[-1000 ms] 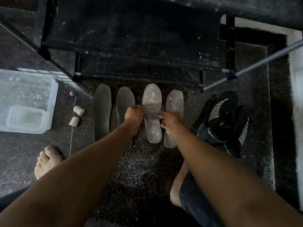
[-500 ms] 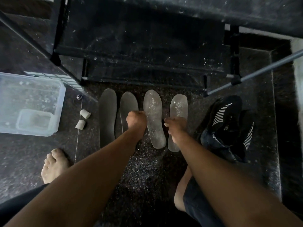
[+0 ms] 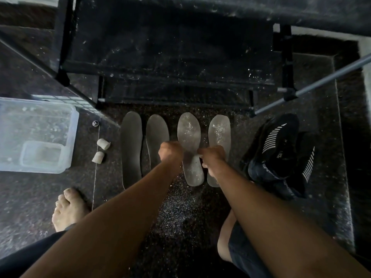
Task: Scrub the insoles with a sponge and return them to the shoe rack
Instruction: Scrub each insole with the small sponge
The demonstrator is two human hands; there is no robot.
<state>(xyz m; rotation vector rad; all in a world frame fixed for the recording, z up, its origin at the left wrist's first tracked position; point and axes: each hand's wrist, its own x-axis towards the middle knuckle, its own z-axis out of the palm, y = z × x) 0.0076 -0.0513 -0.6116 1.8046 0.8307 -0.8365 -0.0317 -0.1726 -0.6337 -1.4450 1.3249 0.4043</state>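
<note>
Seen from above, the left hand (image 3: 170,152) and right hand (image 3: 212,157) both pinch the third insole (image 3: 189,133) of four lying on the dark floor (image 3: 180,217) before the shoe rack (image 3: 170,63), a clear tub (image 3: 72,137) left, black shoes (image 3: 281,155) right.

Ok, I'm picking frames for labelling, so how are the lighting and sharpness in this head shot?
Head view: dim overall, with the shoe rack almost lost in black; the two pale insoles catch speckled glare; the wide lens bows the metal pole and frame edges; the left hand and right hand look slightly soft, so their grip is unclear.
</note>
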